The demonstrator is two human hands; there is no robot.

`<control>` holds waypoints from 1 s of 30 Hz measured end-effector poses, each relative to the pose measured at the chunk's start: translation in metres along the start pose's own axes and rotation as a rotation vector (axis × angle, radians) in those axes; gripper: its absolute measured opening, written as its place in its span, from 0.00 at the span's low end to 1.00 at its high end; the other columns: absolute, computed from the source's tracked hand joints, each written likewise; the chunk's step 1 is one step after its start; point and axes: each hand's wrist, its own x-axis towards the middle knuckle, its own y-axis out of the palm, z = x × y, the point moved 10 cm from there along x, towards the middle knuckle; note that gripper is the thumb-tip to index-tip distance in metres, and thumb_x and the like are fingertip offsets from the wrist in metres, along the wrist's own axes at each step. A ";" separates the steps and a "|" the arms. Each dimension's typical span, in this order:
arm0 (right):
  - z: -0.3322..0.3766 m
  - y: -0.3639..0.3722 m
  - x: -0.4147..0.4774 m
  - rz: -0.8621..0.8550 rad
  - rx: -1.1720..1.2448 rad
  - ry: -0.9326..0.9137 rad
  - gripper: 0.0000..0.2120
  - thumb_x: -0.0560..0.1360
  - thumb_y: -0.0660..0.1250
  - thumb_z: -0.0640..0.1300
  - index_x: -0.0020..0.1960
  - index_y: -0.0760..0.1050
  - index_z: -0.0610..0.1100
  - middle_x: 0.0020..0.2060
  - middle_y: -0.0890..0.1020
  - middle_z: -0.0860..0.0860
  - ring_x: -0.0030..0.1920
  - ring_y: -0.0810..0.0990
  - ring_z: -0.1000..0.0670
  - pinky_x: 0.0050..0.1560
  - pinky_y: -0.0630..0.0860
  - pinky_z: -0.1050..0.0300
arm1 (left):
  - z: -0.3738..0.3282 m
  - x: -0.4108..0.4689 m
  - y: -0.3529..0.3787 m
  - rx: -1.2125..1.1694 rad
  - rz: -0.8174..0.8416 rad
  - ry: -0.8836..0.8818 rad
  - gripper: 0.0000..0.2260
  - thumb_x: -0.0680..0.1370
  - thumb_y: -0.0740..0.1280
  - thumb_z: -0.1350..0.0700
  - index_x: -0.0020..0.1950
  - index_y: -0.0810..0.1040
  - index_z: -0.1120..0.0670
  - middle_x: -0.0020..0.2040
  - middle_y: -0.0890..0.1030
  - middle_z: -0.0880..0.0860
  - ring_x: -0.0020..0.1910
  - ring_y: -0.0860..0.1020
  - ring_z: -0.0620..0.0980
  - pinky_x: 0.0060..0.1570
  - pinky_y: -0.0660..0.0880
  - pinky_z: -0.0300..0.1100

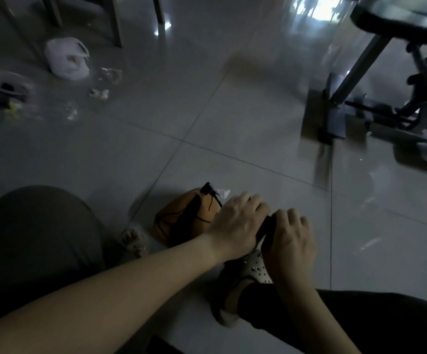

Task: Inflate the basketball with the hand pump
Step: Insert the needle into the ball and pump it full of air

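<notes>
A flat, crumpled orange basketball [181, 221] with black lines lies on the tiled floor in front of me. Just right of it stands the black hand pump [264, 229], mostly hidden under my hands. My left hand [235, 223] grips the left side of the pump's handle, fingers curled over it. My right hand [287, 241] grips the right side in the same way. A thin black hose runs near the ball's top; where it ends is hidden.
My right foot in a pale perforated shoe [240, 282] sits below the pump; my left foot [133, 238] is beside the ball. A white plastic bag [66, 58] and small scraps lie far left. An exercise bike [396, 103] stands at the right, chair legs at the back.
</notes>
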 end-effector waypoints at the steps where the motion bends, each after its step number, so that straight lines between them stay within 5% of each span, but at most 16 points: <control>1: -0.001 0.015 -0.006 0.033 -0.018 0.003 0.09 0.68 0.69 0.36 0.44 0.70 0.43 0.41 0.72 0.46 0.39 0.68 0.46 0.33 0.64 0.53 | 0.005 -0.007 0.015 0.013 0.031 -0.016 0.12 0.76 0.52 0.54 0.49 0.73 0.56 0.46 0.74 0.56 0.43 0.70 0.54 0.41 0.68 0.48; 10: -0.010 0.092 -0.026 0.221 -0.116 0.001 0.15 0.64 0.75 0.33 0.38 0.69 0.44 0.32 0.70 0.46 0.32 0.67 0.47 0.27 0.68 0.54 | 0.027 -0.036 0.111 0.131 0.207 -0.117 0.08 0.78 0.53 0.55 0.51 0.70 0.53 0.47 0.73 0.54 0.44 0.71 0.53 0.41 0.73 0.48; 16: -0.033 0.149 -0.042 0.447 -0.169 0.015 0.04 0.78 0.53 0.41 0.47 0.65 0.48 0.42 0.67 0.49 0.41 0.63 0.48 0.37 0.64 0.54 | 0.037 -0.039 0.142 0.146 0.279 -0.112 0.05 0.77 0.58 0.57 0.52 0.68 0.52 0.48 0.72 0.54 0.44 0.71 0.54 0.43 0.73 0.50; 23: -0.025 0.126 -0.039 0.571 -0.024 0.020 0.07 0.78 0.60 0.43 0.55 0.70 0.47 0.52 0.75 0.48 0.52 0.73 0.47 0.52 0.70 0.56 | 0.030 -0.048 0.134 0.097 0.438 -0.109 0.11 0.79 0.51 0.56 0.61 0.66 0.53 0.57 0.73 0.55 0.55 0.72 0.56 0.57 0.73 0.51; 27: -0.016 0.073 -0.017 0.394 0.008 0.019 0.10 0.73 0.64 0.38 0.53 0.72 0.45 0.50 0.75 0.47 0.51 0.73 0.45 0.51 0.71 0.54 | 0.020 -0.020 0.074 0.014 0.315 -0.084 0.22 0.77 0.46 0.49 0.62 0.72 0.55 0.58 0.75 0.54 0.57 0.72 0.55 0.58 0.71 0.48; 30: -0.010 0.010 0.006 0.126 0.007 -0.003 0.15 0.70 0.67 0.35 0.55 0.74 0.45 0.48 0.75 0.48 0.48 0.73 0.47 0.49 0.74 0.51 | 0.004 0.009 0.010 -0.014 0.073 0.010 0.15 0.77 0.55 0.53 0.57 0.76 0.57 0.52 0.77 0.55 0.52 0.73 0.55 0.51 0.72 0.46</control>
